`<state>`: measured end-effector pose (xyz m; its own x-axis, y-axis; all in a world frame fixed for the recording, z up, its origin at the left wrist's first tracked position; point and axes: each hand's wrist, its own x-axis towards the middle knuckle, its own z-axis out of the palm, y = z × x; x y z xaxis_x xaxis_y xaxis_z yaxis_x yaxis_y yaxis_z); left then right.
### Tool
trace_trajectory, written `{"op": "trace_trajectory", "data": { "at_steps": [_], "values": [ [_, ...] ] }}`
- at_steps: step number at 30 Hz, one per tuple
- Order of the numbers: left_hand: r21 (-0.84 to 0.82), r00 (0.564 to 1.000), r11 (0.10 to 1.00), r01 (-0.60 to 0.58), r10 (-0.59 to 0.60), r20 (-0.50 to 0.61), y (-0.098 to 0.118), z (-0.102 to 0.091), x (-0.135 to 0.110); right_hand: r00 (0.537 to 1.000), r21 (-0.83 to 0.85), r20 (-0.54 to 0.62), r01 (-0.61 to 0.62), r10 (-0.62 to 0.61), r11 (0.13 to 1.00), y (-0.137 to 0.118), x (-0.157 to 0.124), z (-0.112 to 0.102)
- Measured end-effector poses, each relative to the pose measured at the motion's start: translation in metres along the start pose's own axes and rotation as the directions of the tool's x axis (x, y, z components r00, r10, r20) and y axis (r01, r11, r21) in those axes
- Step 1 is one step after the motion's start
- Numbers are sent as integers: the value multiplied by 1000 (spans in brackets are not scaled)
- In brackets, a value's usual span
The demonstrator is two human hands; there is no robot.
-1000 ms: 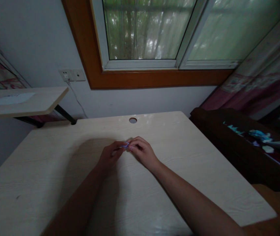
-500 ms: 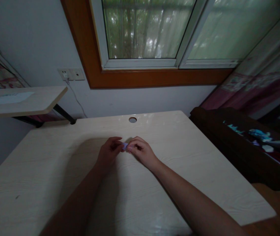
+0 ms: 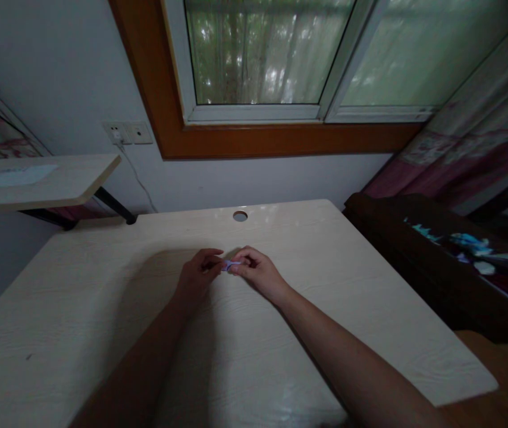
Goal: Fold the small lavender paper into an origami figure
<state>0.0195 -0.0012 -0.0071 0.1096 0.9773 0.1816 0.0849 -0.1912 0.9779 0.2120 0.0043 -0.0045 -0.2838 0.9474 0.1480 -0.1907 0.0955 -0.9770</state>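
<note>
Between my two hands is a small light-purple strip-like piece (image 3: pixel 228 265), held just above or on the pale wooden desk (image 3: pixel 316 345); its exact kind is too small to make out. My left hand (image 3: pixel 197 276) pinches its left end between thumb and fingers. From the other side, my right hand (image 3: pixel 257 270) grips the right end, thumb below and bent fingers above. The fingertips cover much of the piece, and only a short stretch shows between them.
A round cable hole (image 3: pixel 240 216) lies near the desk's back edge. On the left, a raised shelf (image 3: pixel 71 184) with black legs carries a paper sheet (image 3: pixel 13 176). A plugged cord (image 3: pixel 135 172) hangs on the wall. Dark furniture (image 3: pixel 392 255) with assorted items stands at right.
My right fingers have shifted on the light-purple piece, so more of it shows between the hands. My left hand has stayed nearly still. The view has moved slightly.
</note>
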Motion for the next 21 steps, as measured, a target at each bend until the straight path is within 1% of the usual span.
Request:
{"op": "trace_trajectory", "data": {
  "at_steps": [11, 17, 21],
  "values": [
    [45, 1000, 999, 9, -8, -1, -6, 1, 0, 996, 24, -18, -87, 88, 996, 3, 2, 0],
    [33, 1000, 999, 3, -4, 18, -6, 1, 1, 995, 28, -25, -93, 94, 995, 1, 3, 0],
    [20, 1000, 1000, -10, 10, 17, -4, 2, 1, 996, 53, -38, -72, 75, 996, 2, 2, 0]
  ]
}}
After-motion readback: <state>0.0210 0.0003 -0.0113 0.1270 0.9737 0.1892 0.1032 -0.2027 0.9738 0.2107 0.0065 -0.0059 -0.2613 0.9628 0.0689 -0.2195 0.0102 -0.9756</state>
